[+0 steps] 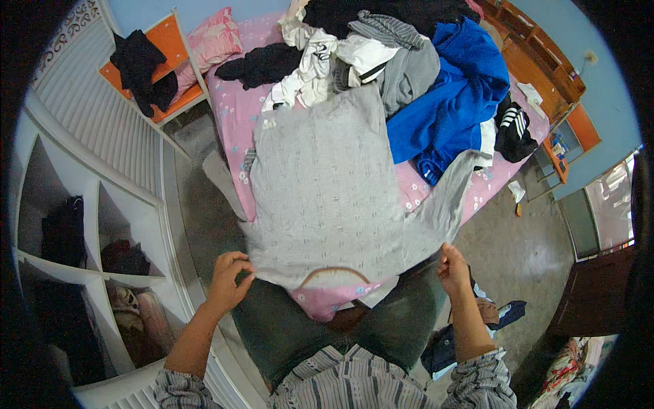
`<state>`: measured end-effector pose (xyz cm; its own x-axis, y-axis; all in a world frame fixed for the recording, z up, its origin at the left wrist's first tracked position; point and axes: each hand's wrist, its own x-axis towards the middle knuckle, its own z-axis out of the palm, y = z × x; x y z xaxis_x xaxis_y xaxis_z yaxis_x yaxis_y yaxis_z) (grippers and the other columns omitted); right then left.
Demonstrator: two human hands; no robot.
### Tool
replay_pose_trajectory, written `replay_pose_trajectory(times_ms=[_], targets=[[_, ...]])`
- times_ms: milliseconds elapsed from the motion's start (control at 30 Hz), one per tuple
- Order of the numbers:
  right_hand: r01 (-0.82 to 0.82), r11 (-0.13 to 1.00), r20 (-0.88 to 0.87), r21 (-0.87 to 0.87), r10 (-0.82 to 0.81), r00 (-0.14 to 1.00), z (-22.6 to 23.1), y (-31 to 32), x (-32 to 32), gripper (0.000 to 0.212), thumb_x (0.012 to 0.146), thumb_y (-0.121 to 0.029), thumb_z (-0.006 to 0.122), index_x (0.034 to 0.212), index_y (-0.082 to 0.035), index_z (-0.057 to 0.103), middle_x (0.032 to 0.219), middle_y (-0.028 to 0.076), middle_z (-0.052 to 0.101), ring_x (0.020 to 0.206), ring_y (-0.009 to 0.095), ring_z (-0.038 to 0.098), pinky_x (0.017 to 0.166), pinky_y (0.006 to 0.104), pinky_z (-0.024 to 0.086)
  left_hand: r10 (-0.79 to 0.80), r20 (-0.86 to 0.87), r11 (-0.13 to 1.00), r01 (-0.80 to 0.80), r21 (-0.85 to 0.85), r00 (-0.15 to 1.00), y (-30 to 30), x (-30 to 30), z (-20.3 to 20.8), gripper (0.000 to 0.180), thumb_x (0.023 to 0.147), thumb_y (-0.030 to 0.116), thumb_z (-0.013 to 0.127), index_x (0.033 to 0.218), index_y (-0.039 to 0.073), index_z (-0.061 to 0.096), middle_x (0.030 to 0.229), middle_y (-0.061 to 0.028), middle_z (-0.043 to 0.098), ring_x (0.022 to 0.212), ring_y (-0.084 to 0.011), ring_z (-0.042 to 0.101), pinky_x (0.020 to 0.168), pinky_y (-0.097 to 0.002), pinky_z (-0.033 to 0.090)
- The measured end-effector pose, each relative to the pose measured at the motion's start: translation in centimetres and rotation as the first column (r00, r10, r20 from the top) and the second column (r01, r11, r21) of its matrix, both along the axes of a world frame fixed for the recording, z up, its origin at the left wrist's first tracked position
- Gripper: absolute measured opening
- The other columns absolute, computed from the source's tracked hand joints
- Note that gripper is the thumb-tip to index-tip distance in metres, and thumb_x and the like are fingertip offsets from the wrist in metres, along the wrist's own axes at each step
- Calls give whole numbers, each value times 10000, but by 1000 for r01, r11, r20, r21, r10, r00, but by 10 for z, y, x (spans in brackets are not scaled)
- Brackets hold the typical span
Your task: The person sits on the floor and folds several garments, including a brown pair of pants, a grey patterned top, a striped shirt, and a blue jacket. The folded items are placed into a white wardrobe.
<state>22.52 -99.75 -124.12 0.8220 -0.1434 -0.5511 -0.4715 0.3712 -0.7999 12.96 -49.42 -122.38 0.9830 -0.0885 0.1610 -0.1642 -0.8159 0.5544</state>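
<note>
A light grey long-sleeved shirt (327,184) lies spread over the near end of the bed, its neckline toward me and its hem toward the pile. One sleeve stretches out to the right; the other hangs off the bed's left side. My left hand (231,283) pinches the shirt's near left edge at the shoulder. On the opposite side, my right hand (455,270) is closed with its fingertips on the near right edge, below the sleeve. Pink flowered sheet (325,300) shows through and below the neckline.
Beyond the shirt are a blue garment (456,95), grey clothes (412,71), white clothes (313,65) and black ones (262,65). Open shelves (95,266) stand at left, near an orange chair (174,44). Dark clothes (443,347) lie on the floor at right.
</note>
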Motion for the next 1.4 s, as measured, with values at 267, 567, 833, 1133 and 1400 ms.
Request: replay_pose_trajectory(times_ms=[267, 567, 833, 1133, 1400], targets=[[229, 970, -10, -78, -230, 973, -58, -30, 39, 207, 863, -279, 651, 875, -87, 573, 757, -15, 519, 689, 110, 506, 584, 299, 409, 310, -561, 127, -618, -776, 768, 34, 51, -84, 413, 900, 249, 589, 1188, -25, 475, 1156, -132, 541, 1074, -227, 522, 940, -387, 409], [364, 885, -188, -291, -425, 885, -78, -26, 104, 444, 782, -296, 729, 1106, -21, 599, 1067, 140, 610, 906, 300, 592, 823, 428, 472, -57, -867, -307, -835, -456, 494, -20, 98, -127, 577, 953, 432, 407, 1398, 69, 355, 1373, -174, 439, 1247, -338, 445, 1023, -533, 360], [35, 900, 223, 435, -145, 964, 21, -29, 93, 378, 897, -272, 577, 1183, -25, 554, 1131, 132, 626, 1067, 305, 577, 955, 454, 432, 60, -738, -528, -606, -595, 672, 13, 97, -123, 348, 915, 234, 512, 1200, 36, 524, 1254, -150, 539, 1168, -326, 503, 1000, -515, 384], [249, 829, 180, 501, -381, 907, -1, -52, 77, 293, 953, -232, 459, 1115, -21, 581, 1097, 112, 644, 1028, 258, 606, 925, 404, 465, 265, -460, -697, -162, -699, 848, 90, 61, -48, 305, 901, 208, 541, 1148, 32, 575, 1227, -160, 551, 1174, -320, 491, 1027, -492, 360], [447, 836, 221, 317, -524, 823, -5, -56, 74, 312, 960, -220, 454, 1173, -16, 557, 1082, 118, 640, 1007, 253, 608, 873, 396, 492, 423, -577, -686, -170, -708, 699, 174, 12, -81, 330, 873, 239, 558, 1128, 29, 575, 1179, -144, 589, 1137, -334, 524, 1023, -525, 357]])
